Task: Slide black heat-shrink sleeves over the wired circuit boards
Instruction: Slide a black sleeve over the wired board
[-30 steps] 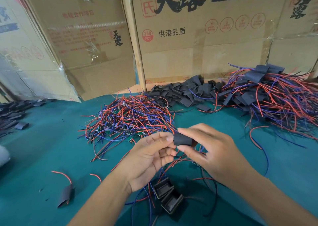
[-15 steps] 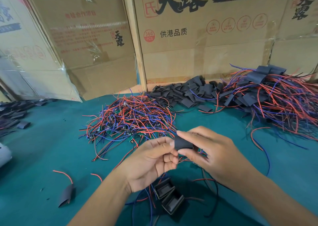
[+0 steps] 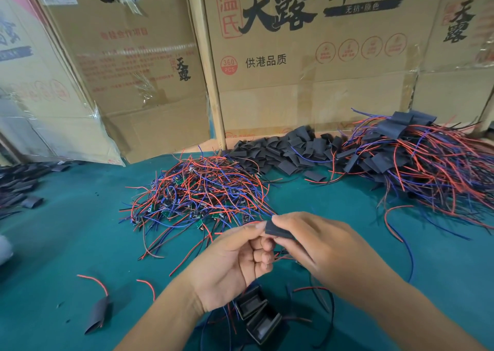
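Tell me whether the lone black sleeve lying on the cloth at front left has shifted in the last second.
No. The lone sleeve keeps its spot beside the short red wire scrap. Both only slide slightly down the picture together, so the camera moved.

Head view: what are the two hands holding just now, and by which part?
The right hand pinches a black heat-shrink sleeve across its flat sides. The left hand meets the sleeve's left end with fingers curled; what it grips there is hidden.

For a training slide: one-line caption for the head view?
Both hands, left hand and right hand, hold a black heat-shrink sleeve above the green table.
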Demonstrator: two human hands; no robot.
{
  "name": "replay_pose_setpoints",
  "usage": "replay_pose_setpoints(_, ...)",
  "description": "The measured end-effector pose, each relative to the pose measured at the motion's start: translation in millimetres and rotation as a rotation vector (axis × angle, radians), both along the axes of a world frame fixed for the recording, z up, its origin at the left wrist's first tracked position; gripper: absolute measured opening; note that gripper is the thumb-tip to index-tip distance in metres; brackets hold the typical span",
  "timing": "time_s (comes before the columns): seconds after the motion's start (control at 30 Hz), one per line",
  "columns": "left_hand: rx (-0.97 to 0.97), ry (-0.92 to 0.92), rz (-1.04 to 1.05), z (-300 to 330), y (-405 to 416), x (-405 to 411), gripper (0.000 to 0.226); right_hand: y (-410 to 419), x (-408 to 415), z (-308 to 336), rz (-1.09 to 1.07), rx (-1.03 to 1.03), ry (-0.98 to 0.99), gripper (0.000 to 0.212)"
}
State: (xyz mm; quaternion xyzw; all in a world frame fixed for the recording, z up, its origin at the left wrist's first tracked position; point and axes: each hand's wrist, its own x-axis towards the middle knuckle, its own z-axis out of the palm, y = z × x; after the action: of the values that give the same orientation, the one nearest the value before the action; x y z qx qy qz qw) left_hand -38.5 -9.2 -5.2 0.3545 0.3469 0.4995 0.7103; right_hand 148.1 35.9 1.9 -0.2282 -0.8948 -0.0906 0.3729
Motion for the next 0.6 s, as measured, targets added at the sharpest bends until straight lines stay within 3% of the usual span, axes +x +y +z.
replay_pose_setpoints(0.13,0.015,-0.043,-0.006,-3,2,-1,0.029,14,11,18,-0.117,-0.022,0.012,0.036)
replay_pose_setpoints(0.3,0.052,-0.044,0.036,-13,7,-4,0.038,66,42,48,-0.252,-0.097,-0.046,0.019)
replay_pose_setpoints(0.53,0.103,-0.008,0.084,-16,11,-14,0.037,206,106,125,-0.774,-0.107,0.098,0.020)
replay_pose_setpoints(0.6,0.104,0.005,0.103,-15,11,-15,0.035,229,122,125,-0.895,-0.149,0.052,0.020)
